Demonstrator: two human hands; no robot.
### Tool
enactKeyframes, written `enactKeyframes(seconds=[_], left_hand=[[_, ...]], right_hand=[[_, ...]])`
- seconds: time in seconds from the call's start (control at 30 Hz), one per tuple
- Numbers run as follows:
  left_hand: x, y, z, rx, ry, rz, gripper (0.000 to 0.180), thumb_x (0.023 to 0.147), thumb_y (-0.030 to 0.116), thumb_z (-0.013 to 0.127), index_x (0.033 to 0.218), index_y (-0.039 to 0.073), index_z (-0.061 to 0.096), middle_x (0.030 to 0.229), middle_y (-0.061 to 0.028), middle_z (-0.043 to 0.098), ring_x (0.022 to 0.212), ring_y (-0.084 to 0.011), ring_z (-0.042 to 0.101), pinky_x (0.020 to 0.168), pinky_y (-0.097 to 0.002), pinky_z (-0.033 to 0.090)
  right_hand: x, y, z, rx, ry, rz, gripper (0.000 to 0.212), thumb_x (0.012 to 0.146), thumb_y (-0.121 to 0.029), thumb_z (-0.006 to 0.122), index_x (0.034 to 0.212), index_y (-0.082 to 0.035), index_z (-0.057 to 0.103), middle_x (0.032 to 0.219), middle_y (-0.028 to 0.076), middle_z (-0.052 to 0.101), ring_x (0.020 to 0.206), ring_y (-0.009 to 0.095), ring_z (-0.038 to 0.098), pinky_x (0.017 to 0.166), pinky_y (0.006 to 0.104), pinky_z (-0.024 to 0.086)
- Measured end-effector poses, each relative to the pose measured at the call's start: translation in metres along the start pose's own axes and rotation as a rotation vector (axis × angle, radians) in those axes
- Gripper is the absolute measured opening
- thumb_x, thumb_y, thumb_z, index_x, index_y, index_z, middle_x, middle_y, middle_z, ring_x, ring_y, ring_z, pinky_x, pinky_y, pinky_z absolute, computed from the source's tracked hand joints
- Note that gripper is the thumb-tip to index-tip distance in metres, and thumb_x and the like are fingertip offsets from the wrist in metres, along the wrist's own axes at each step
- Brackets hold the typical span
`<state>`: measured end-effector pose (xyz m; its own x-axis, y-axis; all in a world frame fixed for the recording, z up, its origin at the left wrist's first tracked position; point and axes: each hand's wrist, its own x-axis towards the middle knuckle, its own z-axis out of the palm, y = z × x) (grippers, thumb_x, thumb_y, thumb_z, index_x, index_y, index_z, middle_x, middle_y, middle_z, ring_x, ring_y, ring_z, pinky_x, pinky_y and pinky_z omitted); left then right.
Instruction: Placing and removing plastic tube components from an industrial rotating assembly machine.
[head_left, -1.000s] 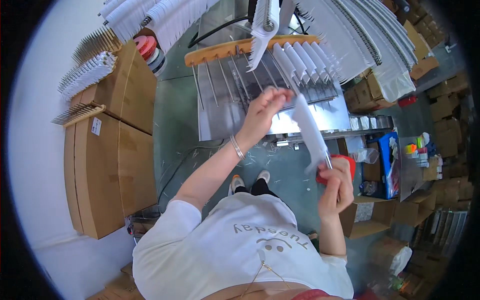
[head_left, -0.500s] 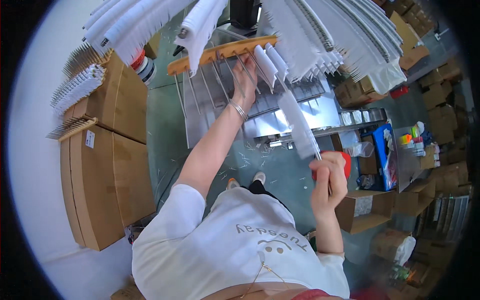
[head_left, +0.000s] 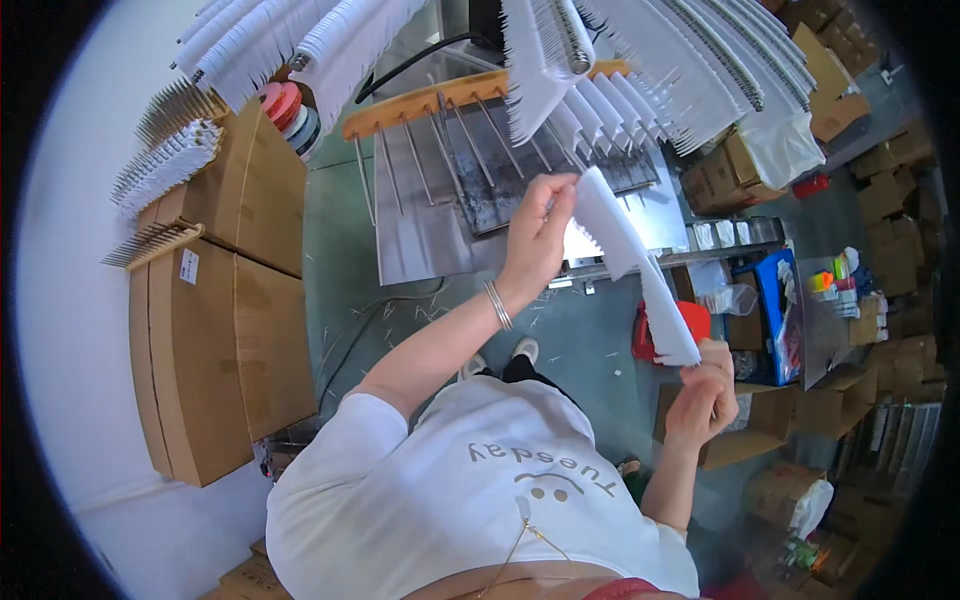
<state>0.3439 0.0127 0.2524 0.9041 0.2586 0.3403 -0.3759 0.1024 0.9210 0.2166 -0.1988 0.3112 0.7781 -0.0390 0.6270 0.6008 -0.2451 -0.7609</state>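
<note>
A long, narrow white bundle (head_left: 622, 225) with jagged edges slants between my two hands. The closed fingers of my left hand (head_left: 538, 235) meet its upper end. Lower down and to the right, my right hand (head_left: 704, 395) pinches the other end. Whether a rod runs inside the bundle is hidden. Beyond my left hand lies a wooden bar (head_left: 400, 112) with several thin metal rods sticking out towards me. Its left rods are bare, while white folded bundles (head_left: 603, 112) sit along its right part.
More white bundles (head_left: 690, 60) hang overhead at the far side. Under the bar is a metal table (head_left: 410, 255). Tall cardboard boxes (head_left: 200, 350) stand on the left, with pin-studded wooden bars (head_left: 160, 245) on top. A blue crate (head_left: 775, 320) and a red object (head_left: 650, 335) are at right.
My left hand has left the rods of the wooden bar and come nearer, to the bundle's upper end. My right hand has shifted right and slightly nearer, still holding the lower end.
</note>
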Motion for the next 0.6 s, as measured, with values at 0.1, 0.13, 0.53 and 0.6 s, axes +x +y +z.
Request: enactKeyframes(seconds=[0.1,0.13,0.53,0.6], left_hand=[[-0.005,0.000,0.010,-0.064,-0.035,-0.030,0.025,0.098,0.022,0.046,0.105,0.000,0.056,0.088,-0.0033,0.056,0.084,-0.0099,0.050,0.081,-0.0235,0.040],[-0.004,-0.001,0.012,-0.092,-0.018,-0.022,0.025,0.098,0.022,0.046,0.106,0.000,0.056,0.089,-0.0033,0.056,0.085,-0.0098,0.050,0.081,-0.0236,0.040],[-0.013,-0.007,0.027,-0.143,0.051,-0.032,0.026,0.099,0.024,0.046,0.107,0.001,0.055,0.090,-0.0043,0.056,0.086,-0.0103,0.051,0.079,-0.0235,0.040],[-0.016,-0.004,0.028,-0.132,0.044,-0.009,0.025,0.099,0.022,0.044,0.106,0.000,0.054,0.088,-0.0047,0.054,0.084,-0.0109,0.050,0.078,-0.0237,0.040]], right_hand=[[-0.006,-0.007,-0.004,-0.050,-0.030,-0.058,0.038,0.094,-0.028,0.051,0.068,-0.002,0.051,0.072,0.008,0.049,0.073,0.020,0.042,0.066,0.0341,0.034],[-0.006,-0.009,0.000,-0.093,-0.033,-0.098,0.039,0.095,-0.030,0.050,0.068,-0.003,0.052,0.070,0.006,0.048,0.070,0.019,0.040,0.066,0.0339,0.033],[-0.006,-0.015,0.003,-0.098,0.019,-0.084,0.041,0.095,-0.035,0.048,0.066,-0.006,0.050,0.066,0.004,0.045,0.069,0.018,0.037,0.063,0.0339,0.029],[-0.009,-0.015,0.000,-0.089,0.020,-0.093,0.042,0.095,-0.035,0.049,0.066,-0.005,0.049,0.066,0.005,0.045,0.069,0.019,0.037,0.063,0.0330,0.029]])
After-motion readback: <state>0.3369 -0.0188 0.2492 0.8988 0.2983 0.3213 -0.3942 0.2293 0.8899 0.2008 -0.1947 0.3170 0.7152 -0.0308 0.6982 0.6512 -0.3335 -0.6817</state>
